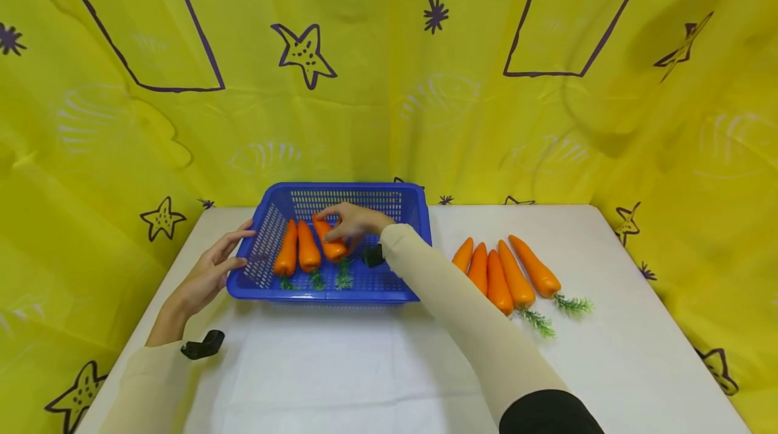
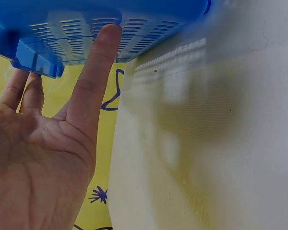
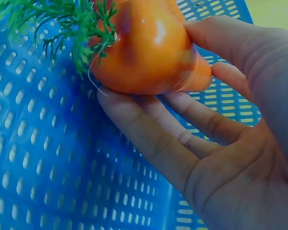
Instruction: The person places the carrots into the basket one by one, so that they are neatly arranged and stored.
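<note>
Carrot (image 1: 330,243) | right grip (image 1: 352,221) pinching it in basket (image 1: 413,218) | left grip (image 1: 213,272) spread, touching rim

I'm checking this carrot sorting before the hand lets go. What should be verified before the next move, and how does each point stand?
1. Right hand grips the carrot securely, fingers under it: ok.
2. Carrot is over the blue basket, inside its walls: ok.
3. Free floor space right of the two carrots already lying in the basket: ok.
4. Left hand steadies the basket's left wall, a fingertip on it: ok.
5. Carrot resting on the basket floor: cannot tell.
6. Five carrots waiting on the table within the right arm's side: ok.
</note>
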`<state>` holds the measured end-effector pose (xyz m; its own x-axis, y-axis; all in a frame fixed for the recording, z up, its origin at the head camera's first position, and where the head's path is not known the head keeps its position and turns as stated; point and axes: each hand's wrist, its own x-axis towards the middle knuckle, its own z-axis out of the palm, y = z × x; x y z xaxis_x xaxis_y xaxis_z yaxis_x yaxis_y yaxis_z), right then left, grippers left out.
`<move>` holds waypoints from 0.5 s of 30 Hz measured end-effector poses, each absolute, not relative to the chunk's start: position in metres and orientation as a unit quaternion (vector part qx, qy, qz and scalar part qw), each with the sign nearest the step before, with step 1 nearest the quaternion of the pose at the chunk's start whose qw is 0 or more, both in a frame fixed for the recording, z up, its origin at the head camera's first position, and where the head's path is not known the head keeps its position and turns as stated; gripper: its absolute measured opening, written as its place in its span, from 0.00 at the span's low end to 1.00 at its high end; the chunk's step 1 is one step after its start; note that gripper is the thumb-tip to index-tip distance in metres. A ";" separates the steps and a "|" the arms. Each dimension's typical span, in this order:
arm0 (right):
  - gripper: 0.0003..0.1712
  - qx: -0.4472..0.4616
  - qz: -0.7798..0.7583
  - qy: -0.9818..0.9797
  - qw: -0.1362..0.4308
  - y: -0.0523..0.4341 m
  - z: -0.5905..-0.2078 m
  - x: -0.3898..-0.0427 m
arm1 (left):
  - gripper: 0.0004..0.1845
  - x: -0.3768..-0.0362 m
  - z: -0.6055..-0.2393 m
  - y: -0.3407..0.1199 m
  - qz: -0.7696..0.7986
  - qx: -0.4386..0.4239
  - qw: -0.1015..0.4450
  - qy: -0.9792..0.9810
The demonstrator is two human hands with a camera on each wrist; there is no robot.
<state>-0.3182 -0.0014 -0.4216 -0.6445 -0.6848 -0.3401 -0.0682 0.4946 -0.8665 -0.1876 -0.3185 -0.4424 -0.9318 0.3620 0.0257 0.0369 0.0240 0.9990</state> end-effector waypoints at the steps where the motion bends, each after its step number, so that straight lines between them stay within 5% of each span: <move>1: 0.36 -0.238 -0.442 0.792 0.347 -0.002 -0.423 -0.319 | 0.27 -0.188 -0.442 -0.318 0.684 0.142 0.119 0.706; 15: 0.34 -0.230 -0.438 0.796 0.349 -0.012 -0.433 -0.317 | 0.27 -0.188 -0.445 -0.320 0.691 0.162 0.116 0.695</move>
<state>-0.3172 -0.0120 -0.4335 -0.6508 -0.6721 -0.3532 -0.0611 0.5100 -0.8580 -0.1880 -0.3200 -0.4445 -0.9208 0.3852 0.0617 0.0642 -0.0063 0.9979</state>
